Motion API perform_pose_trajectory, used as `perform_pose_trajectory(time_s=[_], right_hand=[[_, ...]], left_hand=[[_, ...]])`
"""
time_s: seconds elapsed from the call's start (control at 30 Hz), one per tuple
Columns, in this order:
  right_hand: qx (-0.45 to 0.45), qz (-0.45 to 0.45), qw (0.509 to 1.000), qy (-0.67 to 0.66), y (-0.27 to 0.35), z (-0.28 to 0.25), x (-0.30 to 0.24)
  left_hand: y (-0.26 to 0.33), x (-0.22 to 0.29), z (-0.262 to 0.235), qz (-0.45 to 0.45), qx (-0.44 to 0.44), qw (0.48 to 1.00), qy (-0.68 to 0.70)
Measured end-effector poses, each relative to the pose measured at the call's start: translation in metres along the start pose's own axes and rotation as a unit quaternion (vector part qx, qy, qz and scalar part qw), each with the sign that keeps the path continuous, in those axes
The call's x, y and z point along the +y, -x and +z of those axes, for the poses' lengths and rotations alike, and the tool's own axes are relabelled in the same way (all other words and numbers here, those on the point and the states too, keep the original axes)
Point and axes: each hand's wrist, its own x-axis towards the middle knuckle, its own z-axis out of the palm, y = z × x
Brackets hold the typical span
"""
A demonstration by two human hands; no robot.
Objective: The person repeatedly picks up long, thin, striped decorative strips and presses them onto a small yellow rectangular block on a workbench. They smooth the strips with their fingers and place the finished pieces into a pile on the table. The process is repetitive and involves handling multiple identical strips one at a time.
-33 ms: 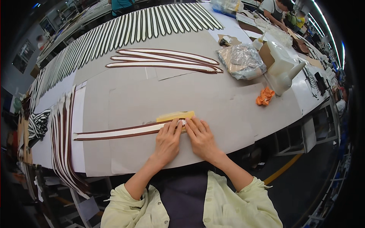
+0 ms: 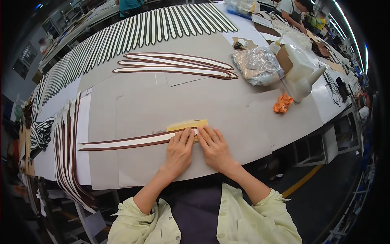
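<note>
Leftmost, a sheaf of long brown-edged white strips [image 2: 67, 146] is seen draped over the near edge of the grey card-covered worktable [image 2: 252, 118], with a striped black-and-white bundle [image 2: 40, 134] beside it.

Next, one long, narrow white strip with dark brown borders [image 2: 126, 142] is laid flat on the table close to the near edge. It runs from a tapered left tip rightwards to where it is covered by the hands. It looks thin, flexible and slightly curved along its length.

The left hand [image 2: 178, 152] is laid palm-down on the right end of this strip, with its fingers stretched out and held together. Nothing is gripped; the strip is only pressed flat. Just beyond the fingertips, a flat yellow rectangular block [image 2: 187, 124] is seen touching the strip's end. The right hand [image 2: 215, 148] is set close beside the left in the same way, fingers extended and pressing down.

Set against the other picture, no shift of hands, strip or block can be made out, so the strip is judged to be held pressed in place.

Further right, well apart, three similar strips [image 2: 174, 65], a crumpled clear plastic bag [image 2: 258, 65], an orange rag [image 2: 283, 103] and a white plastic jug [image 2: 302, 73] are seen.
</note>
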Motion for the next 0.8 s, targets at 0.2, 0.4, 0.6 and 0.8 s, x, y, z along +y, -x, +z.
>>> perform_pose_trajectory(time_s=[0.2, 0.4, 0.6, 0.8], right_hand=[[-0.004, 0.015, 0.999, -0.039, 0.003, 0.0, -0.001], [0.035, 0.013, 0.998, -0.052, 0.002, 0.02, -0.002], [0.109, 0.042, 0.993, -0.027, 0.007, 0.02, -0.006], [0.097, 0.05, 0.994, -0.031, 0.007, 0.045, -0.007]], left_hand=[[-0.005, 0.002, 0.008, 0.036, 0.013, 0.999, -0.006], [-0.017, 0.005, -0.005, 0.011, -0.02, 0.998, 0.059], [-0.023, 0.004, 0.008, 0.062, -0.041, 0.997, -0.033], [-0.03, -0.003, -0.008, 0.075, -0.118, 0.99, -0.026]])
